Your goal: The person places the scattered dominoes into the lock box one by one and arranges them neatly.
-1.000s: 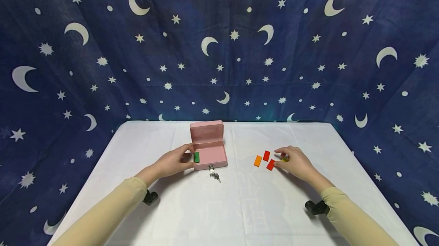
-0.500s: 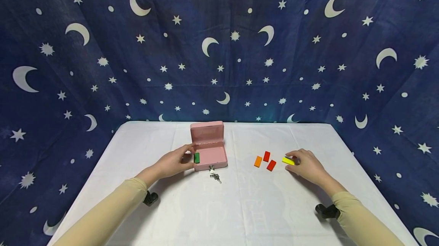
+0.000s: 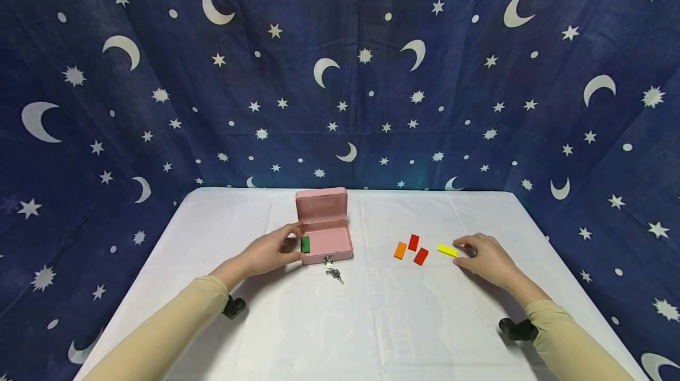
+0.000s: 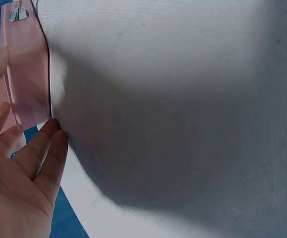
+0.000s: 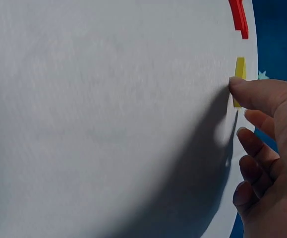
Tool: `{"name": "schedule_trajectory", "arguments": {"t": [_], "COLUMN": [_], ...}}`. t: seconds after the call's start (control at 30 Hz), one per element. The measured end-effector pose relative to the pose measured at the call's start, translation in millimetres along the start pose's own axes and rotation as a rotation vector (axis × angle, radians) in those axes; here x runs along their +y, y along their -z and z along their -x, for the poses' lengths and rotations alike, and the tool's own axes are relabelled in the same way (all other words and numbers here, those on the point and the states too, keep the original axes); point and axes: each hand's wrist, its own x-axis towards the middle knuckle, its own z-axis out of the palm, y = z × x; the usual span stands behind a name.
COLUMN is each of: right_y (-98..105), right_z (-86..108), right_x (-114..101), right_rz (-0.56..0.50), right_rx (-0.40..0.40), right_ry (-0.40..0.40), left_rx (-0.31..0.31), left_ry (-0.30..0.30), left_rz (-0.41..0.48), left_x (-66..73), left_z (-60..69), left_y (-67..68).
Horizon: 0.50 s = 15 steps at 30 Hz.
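Note:
In the head view my left hand (image 3: 268,249) holds the left side of a pink metal cash box (image 3: 326,256), thumb at the front corner and fingers toward the back. The lid stands raised. Inside, against the left wall, is a green block (image 3: 305,244). The left wrist view shows the thumb on the front of the box (image 4: 29,74). My right hand (image 3: 489,260) is at the right end of a flat yellow block (image 3: 447,250) on the table, thumb and forefinger parted. In the right wrist view the thumb overlaps the yellow block (image 5: 240,67).
Left of the yellow block lie two red blocks (image 3: 413,243) and an orange block (image 3: 400,250). Keys (image 3: 336,275) hang from the box's front lock onto the white table (image 3: 319,334). Behind is a blue curtain (image 3: 350,103) with moons and stars.
My right hand has moved right, away from the red blocks, and drawn back from the yellow block, which now shows on the table. The left hand and box have stayed put.

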Motion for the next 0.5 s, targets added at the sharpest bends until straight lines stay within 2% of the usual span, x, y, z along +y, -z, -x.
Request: {"name": "schedule_trajectory", "arguments": {"t": [0.27,0.5], "right_y": [0,-1], "right_z": [-0.6,-1.3], "right_x": [15,16], "right_rz": [-0.052,-0.083], "right_rx": [0.014,0.016], "right_ry": [0.043,0.046], "left_rx": [0.001,-0.004], "left_ry": [0.008,0.013], "left_rz": [-0.004,-0.002], "left_x": [0.5,-0.6], "left_z": [-0.1,-0.3], "left_y": [0.1,-0.8]}}
